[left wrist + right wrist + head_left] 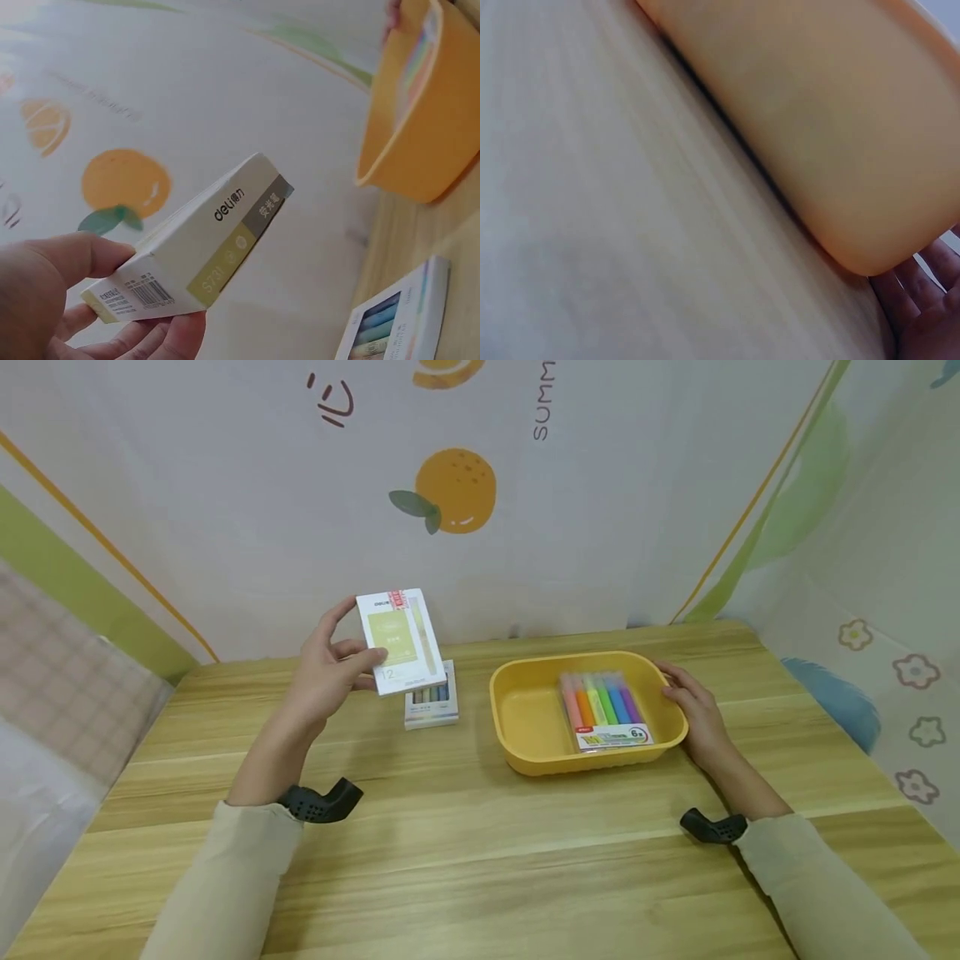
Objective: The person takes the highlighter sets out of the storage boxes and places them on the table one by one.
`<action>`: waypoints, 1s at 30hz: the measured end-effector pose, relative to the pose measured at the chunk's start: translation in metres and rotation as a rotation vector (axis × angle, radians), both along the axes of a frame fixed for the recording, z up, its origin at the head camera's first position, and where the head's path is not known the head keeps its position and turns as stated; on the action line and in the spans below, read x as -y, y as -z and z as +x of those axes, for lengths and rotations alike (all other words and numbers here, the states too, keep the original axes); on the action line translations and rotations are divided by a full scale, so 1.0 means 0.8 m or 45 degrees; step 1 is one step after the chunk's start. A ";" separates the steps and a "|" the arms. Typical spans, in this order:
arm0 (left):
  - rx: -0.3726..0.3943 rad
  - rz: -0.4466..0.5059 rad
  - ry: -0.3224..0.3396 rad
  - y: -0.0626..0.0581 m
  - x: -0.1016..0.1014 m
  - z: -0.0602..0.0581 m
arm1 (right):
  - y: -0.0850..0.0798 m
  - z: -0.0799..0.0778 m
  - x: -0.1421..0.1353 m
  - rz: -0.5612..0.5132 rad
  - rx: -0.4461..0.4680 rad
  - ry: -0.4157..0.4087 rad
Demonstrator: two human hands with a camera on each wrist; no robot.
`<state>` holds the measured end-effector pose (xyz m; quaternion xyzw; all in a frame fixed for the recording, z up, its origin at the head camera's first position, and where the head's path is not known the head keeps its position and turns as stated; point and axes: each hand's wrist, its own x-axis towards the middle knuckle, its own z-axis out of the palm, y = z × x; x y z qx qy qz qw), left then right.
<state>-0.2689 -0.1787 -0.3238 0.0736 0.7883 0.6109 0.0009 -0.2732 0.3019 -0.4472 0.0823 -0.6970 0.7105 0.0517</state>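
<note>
My left hand [322, 668] holds a white highlighter box [401, 643] up above the table, thumb on its front and fingers behind. The left wrist view shows "deli" and "S731" on the highlighter box [225, 232], with a barcode at its near end. Below and partly behind it, a smaller white box with a window [431, 714] lies on the table, showing several coloured sticks. On the right, my right hand [697, 718] grips the rim of a yellow plastic basket [525, 757], fingers against its outer wall. Inside the basket lies a clear pack of coloured highlighters [607, 710].
The wooden table [480, 868] reaches back to a pale fruit-print curtain [600, 527]. More patterned cloth [900, 610] hangs along the right side. Black wrist mounts [322, 802] sit at both cuffs.
</note>
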 end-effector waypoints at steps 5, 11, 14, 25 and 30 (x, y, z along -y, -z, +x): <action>0.009 0.002 -0.015 0.008 0.017 0.000 | 0.000 0.000 -0.001 0.021 0.002 0.006; 0.024 0.032 -0.009 0.009 0.031 -0.004 | -0.002 -0.001 0.000 0.015 0.003 0.009; 0.033 0.039 -0.029 0.010 0.040 -0.006 | -0.001 0.000 0.000 0.026 0.003 0.010; 0.135 -0.077 -0.090 0.018 0.063 -0.012 | 0.001 0.001 -0.001 0.026 0.012 0.006; 0.185 -0.110 -0.087 0.022 0.069 -0.014 | 0.000 0.001 -0.001 0.041 0.012 0.003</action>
